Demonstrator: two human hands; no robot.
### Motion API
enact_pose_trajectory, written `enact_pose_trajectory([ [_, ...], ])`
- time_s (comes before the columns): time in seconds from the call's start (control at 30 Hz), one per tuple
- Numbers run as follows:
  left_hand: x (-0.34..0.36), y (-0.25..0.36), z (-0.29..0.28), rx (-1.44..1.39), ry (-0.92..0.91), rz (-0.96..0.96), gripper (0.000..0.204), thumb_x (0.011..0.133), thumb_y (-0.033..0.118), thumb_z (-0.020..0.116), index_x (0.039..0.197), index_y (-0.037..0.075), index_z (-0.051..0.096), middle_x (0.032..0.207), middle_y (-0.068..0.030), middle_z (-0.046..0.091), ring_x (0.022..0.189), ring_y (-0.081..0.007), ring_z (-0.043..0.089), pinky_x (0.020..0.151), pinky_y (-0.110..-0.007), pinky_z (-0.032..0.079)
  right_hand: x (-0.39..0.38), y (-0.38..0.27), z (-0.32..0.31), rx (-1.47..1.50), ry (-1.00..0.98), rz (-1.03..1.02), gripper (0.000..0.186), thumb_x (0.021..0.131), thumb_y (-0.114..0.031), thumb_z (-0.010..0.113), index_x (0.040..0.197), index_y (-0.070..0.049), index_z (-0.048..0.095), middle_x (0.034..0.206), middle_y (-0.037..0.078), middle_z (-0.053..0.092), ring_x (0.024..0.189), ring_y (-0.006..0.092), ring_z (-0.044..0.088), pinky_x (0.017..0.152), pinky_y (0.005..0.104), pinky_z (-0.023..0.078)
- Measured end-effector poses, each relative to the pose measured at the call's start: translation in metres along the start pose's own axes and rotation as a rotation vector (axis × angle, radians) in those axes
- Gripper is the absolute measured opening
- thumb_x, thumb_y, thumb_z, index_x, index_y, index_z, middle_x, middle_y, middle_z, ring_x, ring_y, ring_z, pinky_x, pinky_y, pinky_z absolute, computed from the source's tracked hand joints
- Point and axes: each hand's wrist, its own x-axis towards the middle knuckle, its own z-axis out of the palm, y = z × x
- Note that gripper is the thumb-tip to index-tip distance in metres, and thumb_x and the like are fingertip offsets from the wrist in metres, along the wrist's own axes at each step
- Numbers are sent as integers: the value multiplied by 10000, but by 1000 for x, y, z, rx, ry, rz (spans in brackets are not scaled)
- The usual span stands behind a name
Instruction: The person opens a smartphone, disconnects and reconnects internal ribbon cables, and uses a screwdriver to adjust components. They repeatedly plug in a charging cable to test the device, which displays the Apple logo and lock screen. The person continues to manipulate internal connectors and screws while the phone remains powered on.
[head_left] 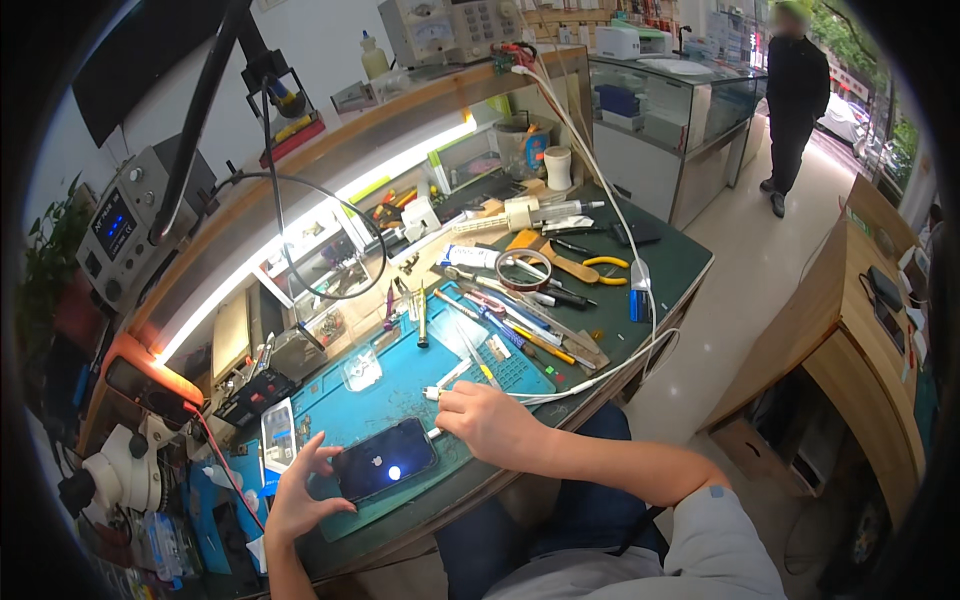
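Note:
A dark smartphone (385, 460) lies on the blue-green work mat (400, 380), its screen lit with a small pale logo and a bright reflection. My left hand (302, 490) spans the phone's left end, thumb at the near edge and fingertips at the far edge. At the phone's right end, a white cable plug (434, 433) meets its edge. My right hand (485, 422) is closed in a pinch beside that plug, apparently on the white cable; the fingertips are partly hidden. Another white connector (432, 393) shows just above my right fingers.
Pens, tweezers and brushes (530, 325) crowd the mat's right side, near a tape roll (523, 270) and yellow-handled pliers (607, 271). A clear plastic bag (362, 370) lies beyond the phone. An orange-cased meter (150, 375) stands left. A person (797, 100) stands on the floor at the far right.

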Motion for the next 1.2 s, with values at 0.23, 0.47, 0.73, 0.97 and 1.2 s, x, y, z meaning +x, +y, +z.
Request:
enact_pose_trajectory([
  [0.23, -2, 4, 1, -36, -31, 17, 1200, 621, 187, 1033, 1624, 68, 386, 1401, -106, 664, 1018, -194, 595, 950, -345, 529, -14, -19, -7, -43, 228, 11, 236, 816, -42, 675, 1046, -31, 723, 1049, 82, 618, 1011, 270, 591, 882, 396, 482],
  [0.47, -3, 15, 6, 16, -38, 47, 1234, 621, 190, 1040, 1648, 95, 361, 1383, -85, 639, 1058, -197, 562, 983, -352, 496, -16, -24, -9, -41, 357, 202, 278, 809, -12, 714, 1084, -43, 733, 1048, 82, 641, 948, 281, 615, 831, 408, 495],
  [0.73, -2, 28, 6, 96, -69, 76, 1205, 664, 227, 1009, 1652, 74, 337, 1441, -134, 608, 1232, -281, 532, 1020, -397, 478, -16, -25, -10, -51, 349, 217, 220, 822, -35, 725, 1040, -42, 750, 1031, 55, 628, 938, 260, 617, 801, 401, 487],
  [0.97, -1, 34, 9, 111, -84, 73, 1193, 680, 232, 998, 1653, 67, 327, 1485, -126, 594, 1313, -300, 518, 1027, -412, 478, -13, -25, -11, -93, 270, 191, 206, 846, -63, 724, 1050, -58, 753, 1029, 43, 641, 977, 242, 615, 820, 394, 475],
  [1.2, 0, 34, 9, 111, -79, 61, 1176, 686, 206, 988, 1650, 58, 331, 1475, -135, 604, 1304, -297, 534, 1028, -410, 479, -13, -26, -12, -126, 218, 172, 220, 870, -87, 734, 1089, -93, 759, 1078, 27, 688, 1019, 225, 635, 880, 386, 462],
])
